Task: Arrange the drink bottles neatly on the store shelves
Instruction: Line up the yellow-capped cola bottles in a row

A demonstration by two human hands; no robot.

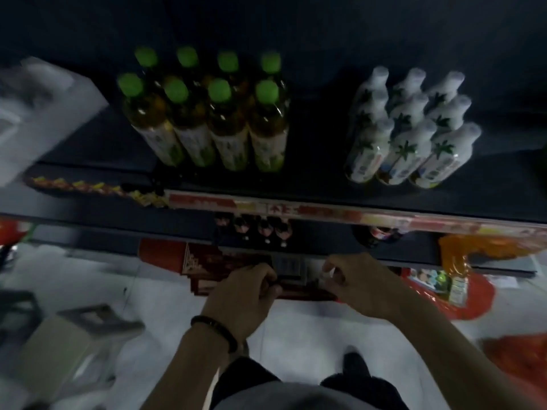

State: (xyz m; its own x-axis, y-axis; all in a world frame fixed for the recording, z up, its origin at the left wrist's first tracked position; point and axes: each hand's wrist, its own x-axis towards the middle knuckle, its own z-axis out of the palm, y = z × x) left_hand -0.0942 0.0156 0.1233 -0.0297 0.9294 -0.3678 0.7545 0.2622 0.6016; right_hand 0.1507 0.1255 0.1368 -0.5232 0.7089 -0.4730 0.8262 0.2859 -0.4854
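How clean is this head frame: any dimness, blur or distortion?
Head view: dim overall; green-capped bottles and white bottles soft but legible; pale box at frame left motion-smeared; both groups splay under the wide lens; left hand and right hand blurred, their grip unclear.

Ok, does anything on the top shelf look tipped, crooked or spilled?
Nothing stands out. The green-capped bottles and white bottles stand upright in tidy blocks, no spill visible. Left hand and right hand grip a red carton below.

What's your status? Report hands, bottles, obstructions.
Left hand, right hand both gripping red carton under shelf. Green-capped bottles, white bottles in rows on it. No bottle in hand; nothing blocking the hands.
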